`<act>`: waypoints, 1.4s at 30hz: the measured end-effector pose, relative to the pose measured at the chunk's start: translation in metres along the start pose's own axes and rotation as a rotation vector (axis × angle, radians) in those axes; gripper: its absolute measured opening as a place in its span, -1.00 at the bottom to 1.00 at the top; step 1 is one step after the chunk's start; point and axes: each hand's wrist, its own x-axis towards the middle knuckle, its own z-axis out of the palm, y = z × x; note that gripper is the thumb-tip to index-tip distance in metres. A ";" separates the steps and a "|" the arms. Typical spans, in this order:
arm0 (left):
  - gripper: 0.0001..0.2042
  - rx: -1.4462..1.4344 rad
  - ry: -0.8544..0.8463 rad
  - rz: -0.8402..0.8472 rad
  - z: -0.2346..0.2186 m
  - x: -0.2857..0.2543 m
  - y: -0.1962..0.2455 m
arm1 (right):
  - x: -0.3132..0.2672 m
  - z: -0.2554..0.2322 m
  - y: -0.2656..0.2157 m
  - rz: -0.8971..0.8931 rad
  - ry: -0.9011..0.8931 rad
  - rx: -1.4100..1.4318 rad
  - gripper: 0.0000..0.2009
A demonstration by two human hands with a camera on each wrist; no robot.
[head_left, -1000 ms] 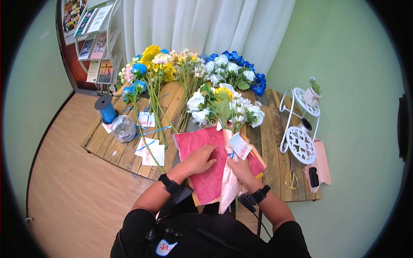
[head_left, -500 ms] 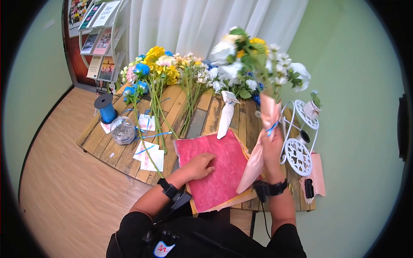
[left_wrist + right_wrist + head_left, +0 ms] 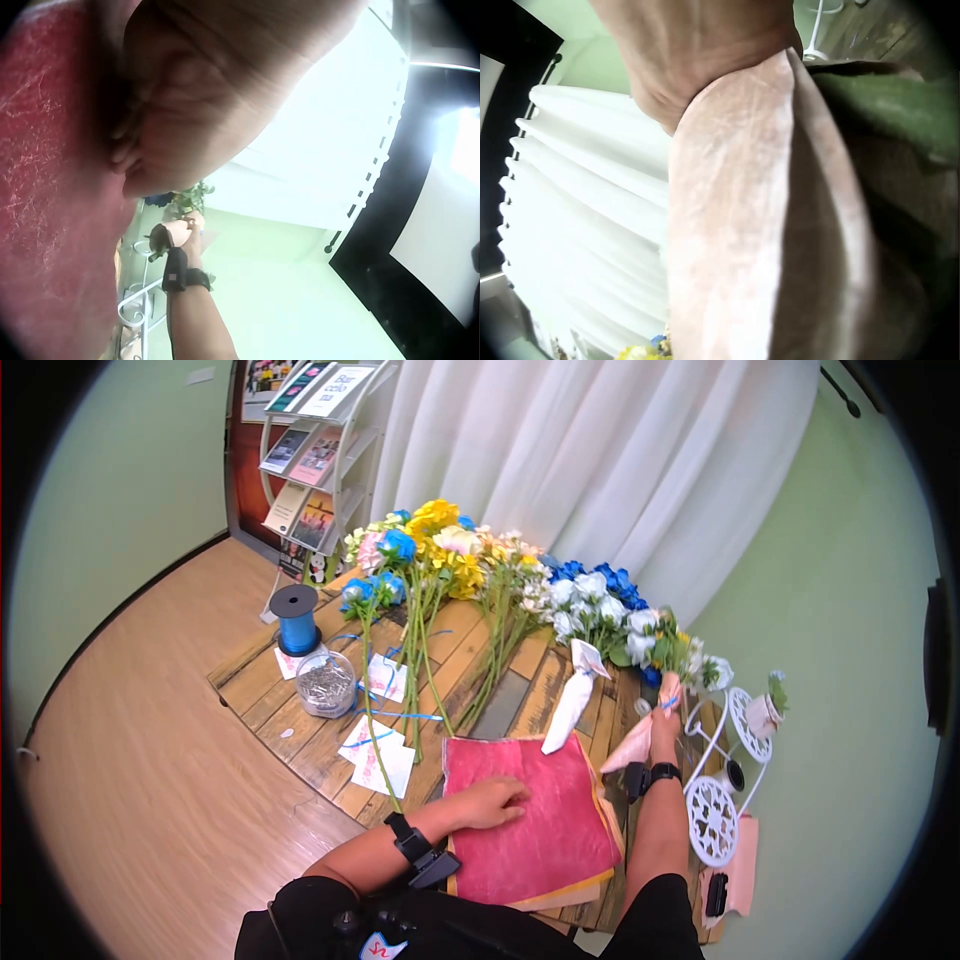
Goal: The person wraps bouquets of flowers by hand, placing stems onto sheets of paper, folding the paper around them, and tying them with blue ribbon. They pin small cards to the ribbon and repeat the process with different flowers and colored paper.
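At the table's far right my right hand (image 3: 664,734) grips a bouquet by its pale pink paper wrap (image 3: 630,748), tied with blue ribbon. Its white and yellow flowers (image 3: 690,653) point away from me, beside the white roses (image 3: 590,605). In the right wrist view the pink wrap (image 3: 727,210) flares open at its lower end, with green stems (image 3: 900,105) inside. My left hand (image 3: 490,803) rests on the stack of red wrapping paper (image 3: 545,830), fingers loosely bent. A white paper-wrapped bundle (image 3: 572,705) lies just beyond the stack.
Long-stemmed yellow and blue flowers (image 3: 435,550) lie across the back left. Near the left edge stand a blue ribbon spool (image 3: 297,625) and a clear tub (image 3: 327,685), with small printed cards (image 3: 385,768) nearby. A white metal plant stand (image 3: 712,822) occupies the right edge.
My right hand has lifted the bouquet off the red paper and carried it to the far right of the table. My left hand stays on the paper. The head view has turned.
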 end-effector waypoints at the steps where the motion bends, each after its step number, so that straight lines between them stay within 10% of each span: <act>1: -0.68 0.001 -0.004 0.010 0.000 0.000 0.000 | -0.004 0.001 0.007 0.045 -0.046 -0.037 -0.69; 5: -0.67 0.017 -0.038 -0.015 0.000 -0.002 0.002 | -0.031 -0.011 -0.001 0.185 -0.150 0.024 -0.59; 11: -0.66 0.035 -0.056 -0.004 -0.002 -0.004 0.005 | -0.029 -0.036 -0.073 0.118 -0.468 -0.875 -0.41; 12: -0.66 0.041 -0.045 0.010 -0.001 -0.005 0.004 | -0.019 -0.026 -0.055 -0.196 -0.342 -0.952 -0.46; 16: -0.68 0.029 -0.057 0.020 0.000 -0.006 0.004 | -0.054 0.028 -0.139 -0.529 -0.343 -0.732 -0.49; 19: -0.69 0.024 -0.030 0.026 0.000 -0.006 0.004 | -0.079 0.096 -0.171 -0.191 -0.716 -0.399 -0.31; 28: -0.65 0.020 0.018 0.030 0.012 -0.004 -0.006 | -0.135 0.236 -0.209 -0.112 -0.742 -0.419 -0.18; 35: -0.64 0.087 0.017 0.083 0.013 -0.002 -0.005 | -0.108 0.282 -0.168 -0.062 -0.557 -0.269 -0.69; 42: -0.63 0.052 -0.044 0.040 0.016 -0.004 -0.006 | -0.089 0.272 -0.187 0.626 -0.824 0.599 -0.82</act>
